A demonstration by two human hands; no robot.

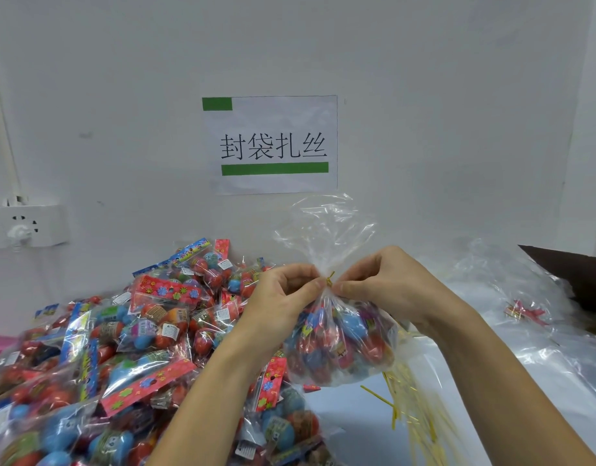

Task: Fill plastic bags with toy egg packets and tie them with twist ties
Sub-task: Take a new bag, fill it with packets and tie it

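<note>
Both hands, left hand and right hand, are pinching one gold twist tie around the upright bag neck, mouth pointing up.

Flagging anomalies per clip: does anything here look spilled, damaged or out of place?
Nothing looks damaged. Both hands, left hand and right hand, pinch the twist tie at the filled bag neck. Spare ties lie loosely scattered on the table.

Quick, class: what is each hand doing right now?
Left hand: pinching the twist tie at the bag neck.
Right hand: pinching the same twist tie.
</note>
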